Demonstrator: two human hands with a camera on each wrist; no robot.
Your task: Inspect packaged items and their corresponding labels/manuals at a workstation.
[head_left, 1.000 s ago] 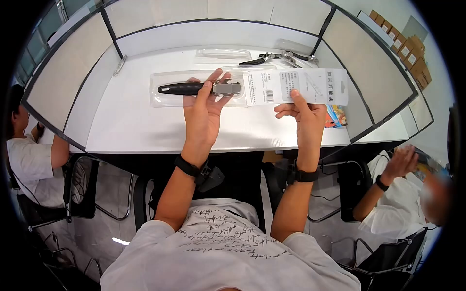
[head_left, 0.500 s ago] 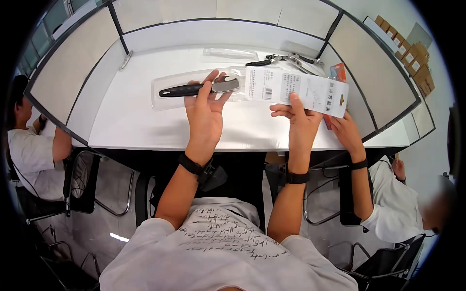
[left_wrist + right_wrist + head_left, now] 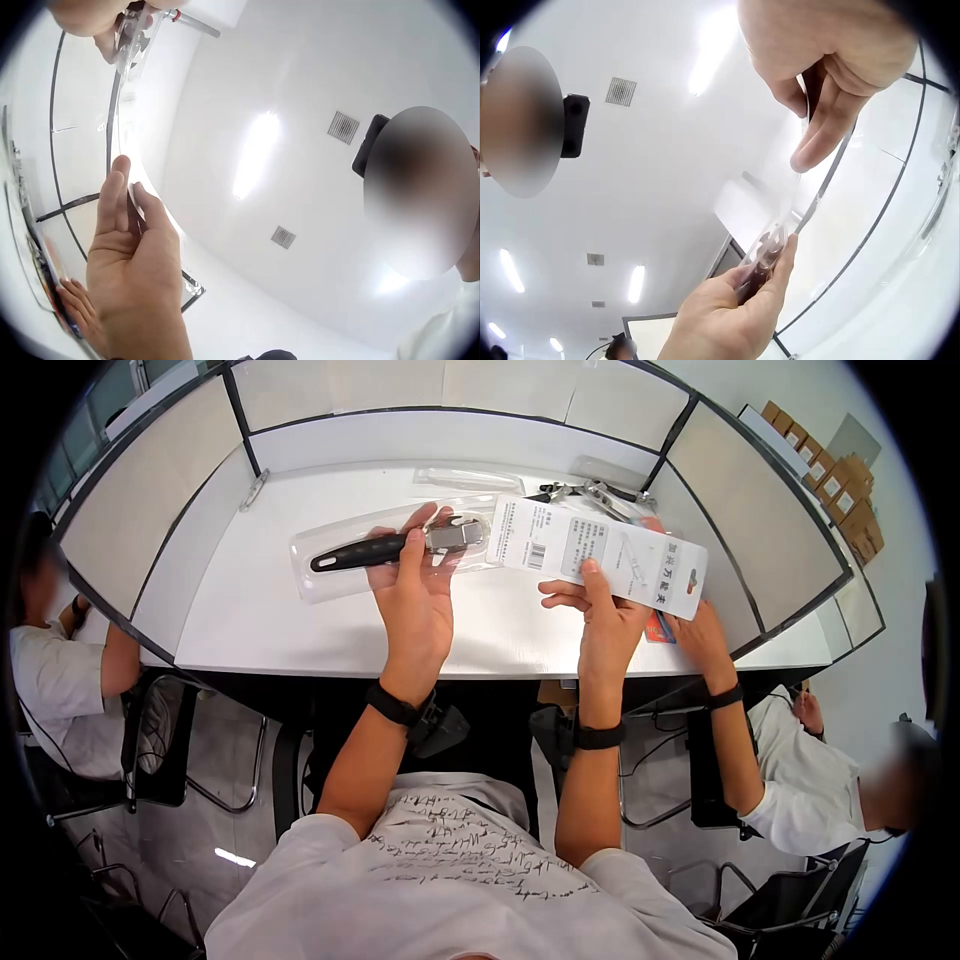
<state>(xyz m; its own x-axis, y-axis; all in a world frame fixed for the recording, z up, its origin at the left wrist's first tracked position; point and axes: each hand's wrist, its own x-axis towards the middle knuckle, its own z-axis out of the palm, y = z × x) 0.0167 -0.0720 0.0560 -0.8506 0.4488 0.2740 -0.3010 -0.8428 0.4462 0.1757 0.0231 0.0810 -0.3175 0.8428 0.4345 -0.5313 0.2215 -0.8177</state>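
My left hand [image 3: 416, 610] pinches a black-handled metal clamp [image 3: 365, 552] together with its clear plastic shell [image 3: 318, 586], thumb across the clamp and fingers behind. My right hand [image 3: 612, 635] holds a white printed backing card [image 3: 600, 550] between its thumb on the front and fingers behind. The card's left end meets the right end of the shell, and both are held up over the table. In the right wrist view, the clamp [image 3: 761, 271] and shell appear edge-on in the left hand.
Behind the card lie several metal tools [image 3: 600, 495] with black handles and another clear plastic shell [image 3: 468, 482]. At right, another person's hand [image 3: 703, 643] reaches onto the table by a colourful packet [image 3: 658, 628]. Partition panels [image 3: 350, 430] border the white table [image 3: 260, 630].
The card has tilted, its right end dropping, and shifted slightly left. The clamp and shell have tilted, left end lower. Another person's hand has come in from the right to the colourful packet.
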